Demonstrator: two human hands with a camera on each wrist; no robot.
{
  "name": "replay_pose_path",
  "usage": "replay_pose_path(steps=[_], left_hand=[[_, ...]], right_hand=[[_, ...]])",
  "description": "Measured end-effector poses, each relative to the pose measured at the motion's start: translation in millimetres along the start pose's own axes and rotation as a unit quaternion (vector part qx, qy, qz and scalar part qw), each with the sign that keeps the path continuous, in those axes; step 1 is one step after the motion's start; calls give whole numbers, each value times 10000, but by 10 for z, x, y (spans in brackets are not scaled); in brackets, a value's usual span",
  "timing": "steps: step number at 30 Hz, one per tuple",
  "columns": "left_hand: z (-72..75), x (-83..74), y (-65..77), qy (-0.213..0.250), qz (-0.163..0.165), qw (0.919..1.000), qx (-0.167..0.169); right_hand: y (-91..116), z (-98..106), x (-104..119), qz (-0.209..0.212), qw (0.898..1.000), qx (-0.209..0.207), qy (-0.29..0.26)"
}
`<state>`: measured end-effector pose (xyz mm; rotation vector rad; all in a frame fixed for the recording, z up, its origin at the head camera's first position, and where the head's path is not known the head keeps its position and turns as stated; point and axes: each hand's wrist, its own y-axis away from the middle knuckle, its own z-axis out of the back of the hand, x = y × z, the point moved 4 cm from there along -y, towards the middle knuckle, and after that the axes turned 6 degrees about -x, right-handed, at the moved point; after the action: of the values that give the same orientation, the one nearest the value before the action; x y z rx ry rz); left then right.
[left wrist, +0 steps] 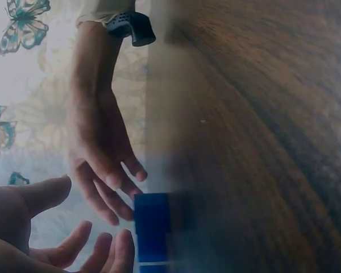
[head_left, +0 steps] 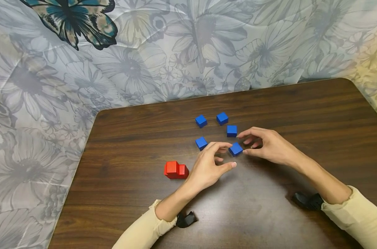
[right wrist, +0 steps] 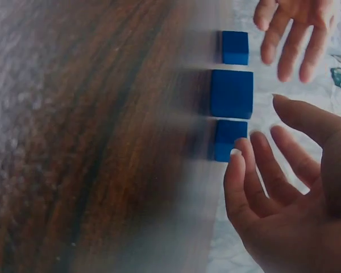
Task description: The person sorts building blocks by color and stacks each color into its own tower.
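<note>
Several small blue cubes lie loosely spread on the brown wooden table. Between my two hands sits the nearest blue cube (head_left: 236, 149), with neither hand gripping it. My left hand (head_left: 207, 169) hovers to its left, fingers stretched forward and thumb spread apart. From the other side my right hand (head_left: 269, 145) reaches in, relaxed fingers and thumb parted, tips close to that cube and to a second blue cube (head_left: 231, 131) behind it. Another blue cube (head_left: 201, 143) is partly covered by the left hand. In the right wrist view a large-looking blue cube (right wrist: 232, 94) stands in front of the thumb.
A cluster of red blocks (head_left: 176, 170), one higher than the others, stands left of my left wrist. Two more blue cubes, a left one (head_left: 201, 121) and a right one (head_left: 222, 118), lie toward the back. A floral cloth (head_left: 132, 69) hangs behind the table (head_left: 123, 145).
</note>
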<state>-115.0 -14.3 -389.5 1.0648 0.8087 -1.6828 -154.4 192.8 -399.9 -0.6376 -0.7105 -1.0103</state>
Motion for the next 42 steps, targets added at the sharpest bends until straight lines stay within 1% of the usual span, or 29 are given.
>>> replay_pose_path(steps=[5,9,16,20,28,34,42], left_hand=[[-36,93,-51,131,295,9995,-32],[-59,133,-80,106,480,9988,-39],[-105,183,-135,5,576,9983,-38],[-120,211,-156,-45,691,9976,-22],[-135,244,-186,59,907,9958,114],[-130,255,-201,74,1085,9939,167],[-128,261,-198,120,1133,9933,210]], right_hand=[[-9,-25,-46,-72,9999,106,-69],[-11,-34,-62,-80,9998,158,-90],[-29,-83,-86,-203,9994,256,-113],[-24,-97,-79,-224,9992,276,-173],[-33,-120,-87,-329,9989,329,-42],[-50,-146,-91,-365,9987,318,-136],[-58,-167,-97,-415,9986,264,-173]])
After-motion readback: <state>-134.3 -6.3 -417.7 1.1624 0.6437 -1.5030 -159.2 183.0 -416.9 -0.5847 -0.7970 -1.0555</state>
